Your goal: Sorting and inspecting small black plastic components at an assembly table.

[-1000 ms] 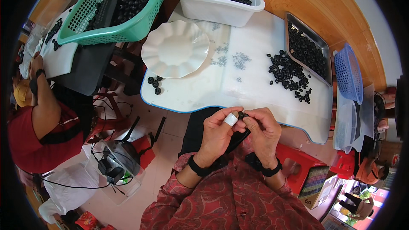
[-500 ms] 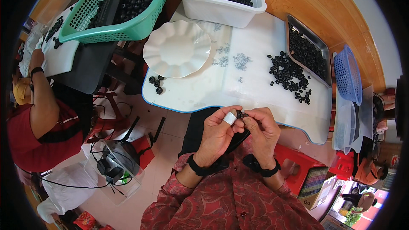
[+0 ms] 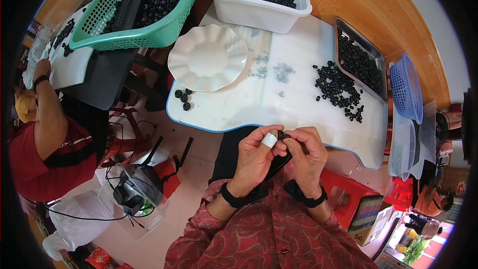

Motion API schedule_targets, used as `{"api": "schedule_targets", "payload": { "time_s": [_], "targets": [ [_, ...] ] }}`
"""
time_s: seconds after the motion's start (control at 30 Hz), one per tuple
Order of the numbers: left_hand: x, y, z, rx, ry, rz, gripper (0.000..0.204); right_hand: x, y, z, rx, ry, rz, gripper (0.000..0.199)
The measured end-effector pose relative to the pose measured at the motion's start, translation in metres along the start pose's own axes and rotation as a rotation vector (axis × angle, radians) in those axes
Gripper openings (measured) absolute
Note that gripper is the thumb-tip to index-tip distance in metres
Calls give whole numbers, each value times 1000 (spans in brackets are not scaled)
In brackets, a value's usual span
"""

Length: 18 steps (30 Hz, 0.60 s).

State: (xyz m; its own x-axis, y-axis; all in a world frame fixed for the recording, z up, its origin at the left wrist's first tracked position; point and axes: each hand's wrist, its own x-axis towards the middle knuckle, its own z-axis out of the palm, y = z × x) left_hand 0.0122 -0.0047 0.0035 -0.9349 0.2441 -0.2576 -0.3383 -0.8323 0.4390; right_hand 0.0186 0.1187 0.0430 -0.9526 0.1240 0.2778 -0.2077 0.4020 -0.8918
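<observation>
My left hand (image 3: 253, 160) and my right hand (image 3: 307, 157) meet just off the table's near edge, fingertips pinched together. Between them is a small black part (image 3: 282, 135), mostly hidden by the fingers; both hands grip it. White tape (image 3: 269, 140) wraps a digit of my left hand. On the white table (image 3: 234, 112) several round black parts (image 3: 184, 98) sit by a scalloped white plate (image 3: 209, 57). Small black cylindrical pieces (image 3: 333, 87) are spread at the right, next to a metal tray (image 3: 363, 55) full of them. Tiny clear rings (image 3: 283, 72) lie mid-table.
A white tub (image 3: 259, 12) with black parts stands at the back. To its left is a green basket (image 3: 119, 37) heaped with black parts. A blue basket (image 3: 406, 87) is beyond the right edge. A person in red (image 3: 55, 154) works at the left; a red stool (image 3: 343, 194) stands nearby.
My hands stay in nearly the same place, with only slight finger movement around the small black part. The table's contents look unchanged.
</observation>
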Motion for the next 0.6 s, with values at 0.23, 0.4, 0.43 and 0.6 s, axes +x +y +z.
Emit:
{"api": "schedule_targets", "payload": {
  "time_s": [0.23, 0.4, 0.43, 0.6],
  "targets": [
    [-1, -1, -1, 40, -10, 29, 23, -1, -3, 0, 6, 0, 16, 13],
    [-2, -2, 0, 121, -21, 61, 22, -2, -2, 0, -13, -1, -11, 14],
    [-2, -2, 0, 121, -20, 60, 22, -2, -2, 0, -13, -1, -10, 14],
    [-4, -2, 1, 172, -5, 82, 21, -2, -8, -1, -27, -32, -42, 13]
  ]
}}
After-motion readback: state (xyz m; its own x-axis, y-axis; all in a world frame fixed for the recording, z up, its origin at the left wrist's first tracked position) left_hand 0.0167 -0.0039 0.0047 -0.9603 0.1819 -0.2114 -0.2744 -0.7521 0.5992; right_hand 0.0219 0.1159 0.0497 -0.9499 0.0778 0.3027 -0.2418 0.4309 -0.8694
